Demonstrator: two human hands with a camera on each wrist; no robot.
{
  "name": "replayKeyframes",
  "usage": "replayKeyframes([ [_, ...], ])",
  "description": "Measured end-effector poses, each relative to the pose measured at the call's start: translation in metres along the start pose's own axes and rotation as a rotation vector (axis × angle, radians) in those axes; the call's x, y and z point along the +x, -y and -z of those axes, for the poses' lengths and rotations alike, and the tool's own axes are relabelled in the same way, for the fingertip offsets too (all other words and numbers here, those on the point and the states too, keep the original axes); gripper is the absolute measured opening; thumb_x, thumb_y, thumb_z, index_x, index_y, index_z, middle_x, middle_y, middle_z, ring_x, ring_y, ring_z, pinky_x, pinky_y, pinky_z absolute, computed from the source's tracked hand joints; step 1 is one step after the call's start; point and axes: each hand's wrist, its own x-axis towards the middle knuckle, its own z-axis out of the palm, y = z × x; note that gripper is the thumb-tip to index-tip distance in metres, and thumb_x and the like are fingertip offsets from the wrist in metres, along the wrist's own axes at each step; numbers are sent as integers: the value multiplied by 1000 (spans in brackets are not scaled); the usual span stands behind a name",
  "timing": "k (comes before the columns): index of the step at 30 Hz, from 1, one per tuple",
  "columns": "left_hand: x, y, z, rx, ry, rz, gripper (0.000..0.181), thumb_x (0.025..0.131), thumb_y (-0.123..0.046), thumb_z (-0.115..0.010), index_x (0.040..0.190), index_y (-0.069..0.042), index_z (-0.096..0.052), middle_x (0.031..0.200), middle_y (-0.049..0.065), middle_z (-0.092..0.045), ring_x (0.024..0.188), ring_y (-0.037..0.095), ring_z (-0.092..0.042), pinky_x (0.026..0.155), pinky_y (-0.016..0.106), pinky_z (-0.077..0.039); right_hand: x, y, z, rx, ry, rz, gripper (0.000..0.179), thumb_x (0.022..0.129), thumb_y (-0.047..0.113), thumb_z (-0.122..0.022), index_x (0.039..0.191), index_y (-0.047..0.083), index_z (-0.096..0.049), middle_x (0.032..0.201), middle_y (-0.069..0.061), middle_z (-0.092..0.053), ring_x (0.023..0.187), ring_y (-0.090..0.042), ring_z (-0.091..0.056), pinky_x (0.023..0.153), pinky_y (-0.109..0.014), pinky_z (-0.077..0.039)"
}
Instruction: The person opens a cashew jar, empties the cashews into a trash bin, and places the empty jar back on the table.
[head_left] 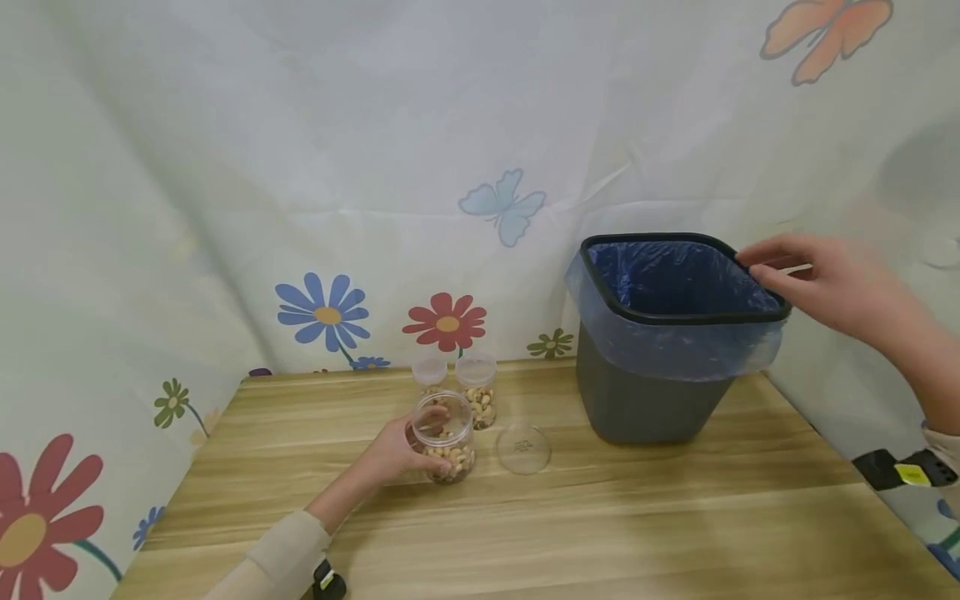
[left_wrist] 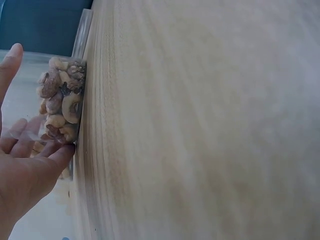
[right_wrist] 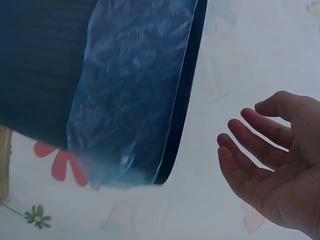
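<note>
I have a flowered cloth (head_left: 375, 125) as backdrop and, in front of it, the wood-grain desk (head_left: 637, 525) carrying everything. The dark bin (head_left: 637, 408) stands upright toward the back right, probably kept there so the middle stays free for handling. Its blue liner (head_left: 697, 354) is folded out over the rim, I judge so it cannot slip inside.

My right hand (head_left: 817, 279) is up by the bin's right rim; its fingers are loosely bent and apart, and the right wrist view shows a gap to the bin, so that grip carries nothing. My left hand (head_left: 401, 450) has its grip wrapped around the uncapped jar (head_left: 452, 462), left of the bin, thumb on the near side and fingers behind, presumably to keep it steady and upright, mouth up, so nothing spills. Its base looks to be at the desk top.

Two capped jars (head_left: 480, 398) stand just behind it, apparently out of the way. A clear disc (head_left: 523, 450), likely the lid, lies flat to its right, within easy reach. Inside, cashews and other nuts (left_wrist: 62, 102) fill only the bottom part.
</note>
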Motion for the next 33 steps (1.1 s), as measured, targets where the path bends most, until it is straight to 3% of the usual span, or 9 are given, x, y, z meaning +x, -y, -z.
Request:
replayKeyframes([
  [5,1,2,0,10,1,-2,78,76,-10,-91,142,2,-51,141,24,-56,133,44,-51,104,36,-48,1,-31,2,26,0,-133,45,109,32,-46,135,-5,-55,130,-37,-57,109,-55,-58,85,-67,-47],
  [7,2,3,0,13,3,-2,79,76,-10,-91,143,2,-51,142,25,-56,133,44,-51,102,31,-49,1,-43,-1,67,-4,-169,51,109,36,-45,134,-7,-54,128,-38,-57,106,-52,-60,83,-58,-53],
  [10,2,5,1,8,7,-4,79,76,-10,-91,143,3,-50,142,25,-55,134,44,-50,101,28,-49,0,-60,-7,179,-3,-214,58,109,39,-43,134,-12,-50,129,-39,-54,93,-17,-69,74,-29,-58],
  [12,2,5,1,2,11,-12,79,76,-10,-90,143,3,-50,142,27,-55,134,46,-49,101,30,-49,-2,-70,-12,263,1,-235,59,109,40,-42,133,-14,-48,128,-39,-53,84,5,-62,66,-13,-52],
  [14,2,5,1,-1,14,-14,79,76,-10,-90,143,3,-50,142,27,-54,134,46,-49,101,31,-49,-4,-78,-18,349,20,-260,60,109,40,-42,132,-15,-46,126,-37,-51,79,19,-50,66,-8,-49],
  [18,2,3,0,-2,15,-12,79,76,-11,-91,143,3,-50,142,27,-54,134,46,-49,101,32,-50,-7,-88,-29,456,84,-316,67,108,47,-39,132,-15,-42,124,-29,-49,82,13,-55,71,-14,-53],
  [24,2,1,0,14,8,-7,81,76,-12,-91,143,3,-50,143,26,-54,134,45,-50,102,31,-49,-8,-93,-36,570,190,-377,80,107,54,-34,146,-15,-29,122,-16,-51,86,9,-59,77,-21,-56],
  [28,2,1,-1,9,4,-2,80,75,-10,-91,143,3,-50,143,26,-55,134,44,-50,100,27,-49,-10,-96,-41,675,251,-378,70,109,47,-34,146,-12,-25,114,0,-54,93,3,-62,82,-23,-56],
  [33,2,1,-3,0,5,-7,79,75,-8,-91,142,3,-51,142,27,-54,133,45,-50,100,30,-49,-13,-99,-53,840,281,-409,53,110,45,-32,140,1,-32,113,-1,-50,96,0,-61,85,-23,-56],
])
